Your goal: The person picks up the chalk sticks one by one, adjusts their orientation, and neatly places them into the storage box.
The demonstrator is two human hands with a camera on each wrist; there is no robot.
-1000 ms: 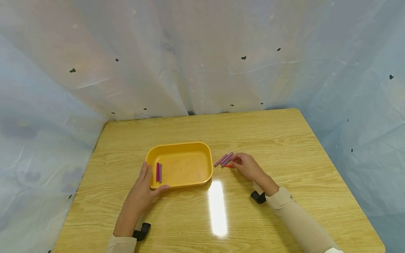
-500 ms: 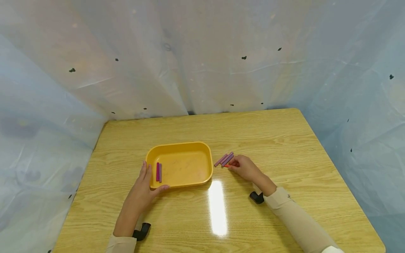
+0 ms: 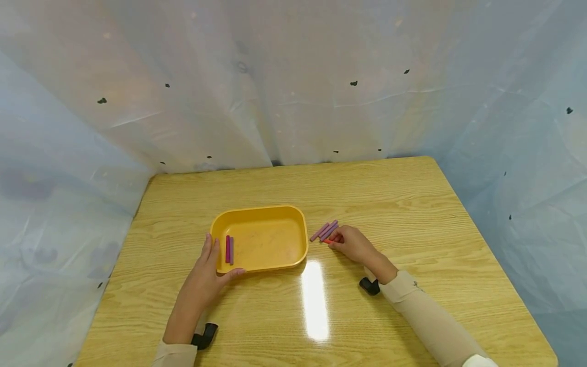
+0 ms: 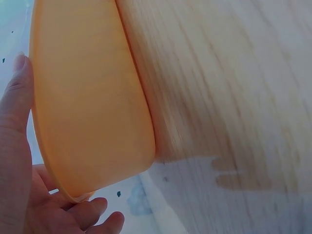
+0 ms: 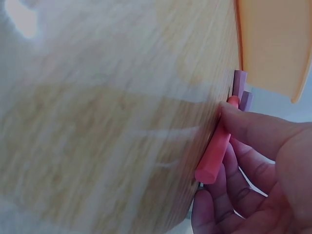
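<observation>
My right hand (image 3: 355, 244) pinches a short red stick (image 5: 214, 153), chalk- or crayon-like with a flat end, between thumb and fingers, close over the table. Right beside its far end lie several purple sticks (image 3: 319, 232), slanting side by side. My left hand (image 3: 206, 280) holds the left front corner of a yellow tray (image 3: 306, 224), thumb along the front rim and fingers at the left side. Inside the tray, near its left wall, a magenta stick (image 3: 228, 248) and a purple stick (image 3: 231, 251) lie parallel. In the left wrist view, the tray's outer wall (image 4: 92, 97) hides its contents.
The wood-grain table (image 3: 390, 204) has a bright reflection in front of the tray. Pale plastic sheeting (image 3: 293, 102) with dark spots hangs around the back and sides. The purple sticks lie just right of the tray's right wall.
My right hand has shifted slightly left and toward me, with the red stick now pinched at its fingertips. The left hand and tray have stayed in place.
</observation>
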